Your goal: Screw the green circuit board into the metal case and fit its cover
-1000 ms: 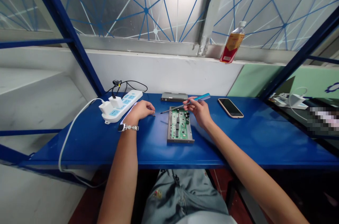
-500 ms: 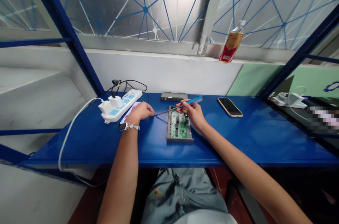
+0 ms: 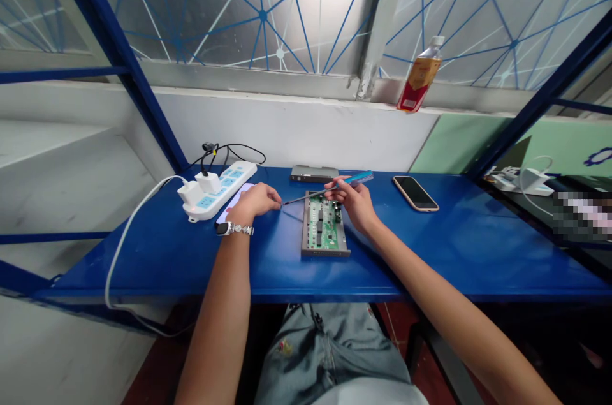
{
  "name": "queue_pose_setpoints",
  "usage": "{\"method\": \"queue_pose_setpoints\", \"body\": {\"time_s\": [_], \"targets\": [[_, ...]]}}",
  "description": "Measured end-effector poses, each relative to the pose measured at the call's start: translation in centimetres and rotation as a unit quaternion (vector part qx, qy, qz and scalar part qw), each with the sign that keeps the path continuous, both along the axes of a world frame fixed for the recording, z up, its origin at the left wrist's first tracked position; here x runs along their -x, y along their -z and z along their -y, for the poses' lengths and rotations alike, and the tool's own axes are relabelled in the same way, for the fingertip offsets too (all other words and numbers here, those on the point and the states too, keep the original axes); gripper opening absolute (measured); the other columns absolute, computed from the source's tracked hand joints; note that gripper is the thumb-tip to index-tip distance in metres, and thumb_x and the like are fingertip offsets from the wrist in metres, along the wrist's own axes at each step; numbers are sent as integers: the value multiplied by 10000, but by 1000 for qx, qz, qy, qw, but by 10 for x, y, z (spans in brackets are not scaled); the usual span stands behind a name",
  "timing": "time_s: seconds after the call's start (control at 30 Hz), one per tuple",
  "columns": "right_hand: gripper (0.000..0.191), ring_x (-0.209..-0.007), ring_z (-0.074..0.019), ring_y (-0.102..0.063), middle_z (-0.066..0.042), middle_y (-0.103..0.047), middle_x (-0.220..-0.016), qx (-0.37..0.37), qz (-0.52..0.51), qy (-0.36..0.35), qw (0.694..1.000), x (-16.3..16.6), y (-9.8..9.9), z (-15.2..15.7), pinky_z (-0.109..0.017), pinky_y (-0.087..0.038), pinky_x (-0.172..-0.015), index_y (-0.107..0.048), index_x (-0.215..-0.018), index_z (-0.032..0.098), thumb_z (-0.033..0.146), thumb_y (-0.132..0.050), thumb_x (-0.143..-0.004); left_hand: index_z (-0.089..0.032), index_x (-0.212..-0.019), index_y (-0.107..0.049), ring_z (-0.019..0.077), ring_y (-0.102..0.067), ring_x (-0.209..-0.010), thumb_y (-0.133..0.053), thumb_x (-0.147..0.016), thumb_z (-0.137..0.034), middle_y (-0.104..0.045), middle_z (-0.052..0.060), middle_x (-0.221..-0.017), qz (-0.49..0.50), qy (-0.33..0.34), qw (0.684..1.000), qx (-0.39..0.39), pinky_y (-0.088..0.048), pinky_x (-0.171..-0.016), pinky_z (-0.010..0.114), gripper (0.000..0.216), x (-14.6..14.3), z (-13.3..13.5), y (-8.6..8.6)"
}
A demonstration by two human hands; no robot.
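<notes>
My right hand (image 3: 352, 199) grips a screwdriver (image 3: 359, 178) with a blue handle, its long shaft slanting down to the left. The shaft passes over the upper part of a green circuit board (image 3: 329, 231) in an open grey metal case (image 3: 326, 254), which lies flat on the blue table. At the screwdriver's tip, my left hand (image 3: 259, 200) is closed in a pinch just above the tabletop. Whatever those fingertips hold, if anything, is too small to make out. A watch (image 3: 230, 228) is on my left wrist.
Left of my hand lies a white power strip (image 3: 229, 185) with plugs and cables, partly beside a phone with a lit screen (image 3: 222, 216). A grey metal cover (image 3: 314, 173) rests at the back. Another phone (image 3: 415, 193) lies to the right. A bottle (image 3: 419, 81) stands on the window ledge.
My right hand and the screwdriver have shifted slightly right, drawing the tip a little along with them. My left hand has moved a touch to the right; its pinch stays closed.
</notes>
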State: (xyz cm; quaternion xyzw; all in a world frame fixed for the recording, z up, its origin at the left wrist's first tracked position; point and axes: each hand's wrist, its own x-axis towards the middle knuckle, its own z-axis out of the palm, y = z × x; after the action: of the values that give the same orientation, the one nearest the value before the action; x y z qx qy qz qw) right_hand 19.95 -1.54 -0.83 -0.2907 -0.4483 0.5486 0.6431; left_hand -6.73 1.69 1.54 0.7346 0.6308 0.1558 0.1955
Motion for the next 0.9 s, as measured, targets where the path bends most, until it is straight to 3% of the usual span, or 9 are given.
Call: {"method": "queue_pose_setpoints", "body": {"time_s": [0.2,0.4,0.9], "targets": [[338,-643,-163,-720,-75,-789,-815,3,-15,32,999,-7,-7,-1,-276,-607,-636,-674,-869,178,430,-858,-737,-231,-882,-827,246,-718,-990,-759,-710,-270,-792,61,-1035,25,47,998,-37,-542,-859,286,189,-10,6,-6],[327,-631,-163,-716,-78,-785,-799,7,-23,50,998,-15,-13,-2,-274,-601,-623,-685,-851,171,420,-850,-717,-224,-915,-825,240,-726,-944,-788,-704,-286,-796,60,-1029,32,65,997,-22,-546,-846,293,223,-16,7,-6],[368,-635,-150,-700,-63,-769,-798,-22,-5,76,997,-20,-10,-7,-275,-587,-618,-666,-854,185,503,-832,-775,-238,-827,-821,227,-728,-911,-727,-784,-257,-799,45,-933,30,89,992,-83,-537,-841,298,105,-29,8,-6]]}}
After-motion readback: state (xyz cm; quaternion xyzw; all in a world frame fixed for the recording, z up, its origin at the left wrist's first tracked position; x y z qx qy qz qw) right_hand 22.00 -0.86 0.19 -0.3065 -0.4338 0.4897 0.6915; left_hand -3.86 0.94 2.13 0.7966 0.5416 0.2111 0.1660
